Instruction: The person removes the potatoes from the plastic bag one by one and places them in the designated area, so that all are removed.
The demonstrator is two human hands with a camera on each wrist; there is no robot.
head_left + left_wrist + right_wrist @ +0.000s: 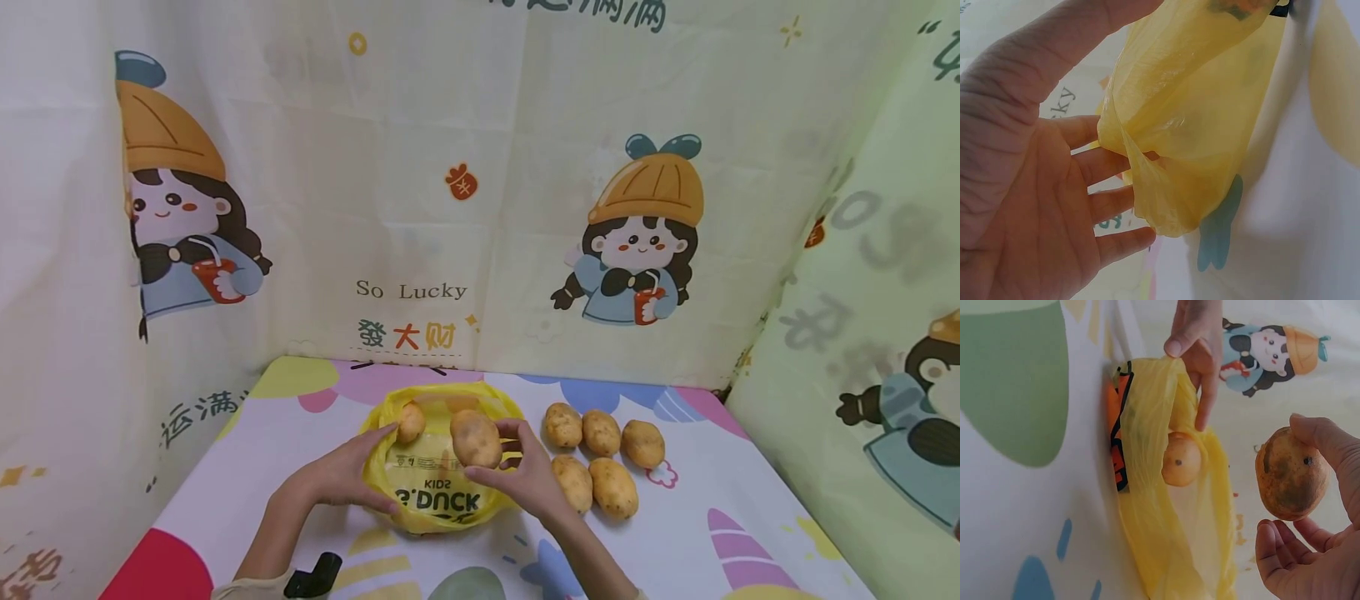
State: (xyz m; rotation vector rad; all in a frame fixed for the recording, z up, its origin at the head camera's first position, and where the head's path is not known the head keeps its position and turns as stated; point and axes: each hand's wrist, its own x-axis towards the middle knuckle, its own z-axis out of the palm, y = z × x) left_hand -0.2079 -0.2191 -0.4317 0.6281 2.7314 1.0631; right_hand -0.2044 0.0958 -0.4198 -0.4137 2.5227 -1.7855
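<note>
A yellow plastic bag point(442, 521) stands on the table with its mouth spread wide, dark lettering showing inside. At its left rim is my left hand point(341, 475), thumb and straight fingers spread apart; in the left wrist view those fingers point(1107, 164) touch the thin plastic. One potato point(411, 423) sits inside the bag near the left hand, also seen in the right wrist view. My right hand point(525, 471) holds another potato point(476, 440) above the bag's right side, between thumb and fingers. That potato point(1291, 475) has a dark greyish patch on its skin.
To the right of the bag, several loose potatoes point(602, 433) lie in a group on the patterned tablecloth point(690, 467). A printed curtain point(517, 275) hangs behind the table and along both sides.
</note>
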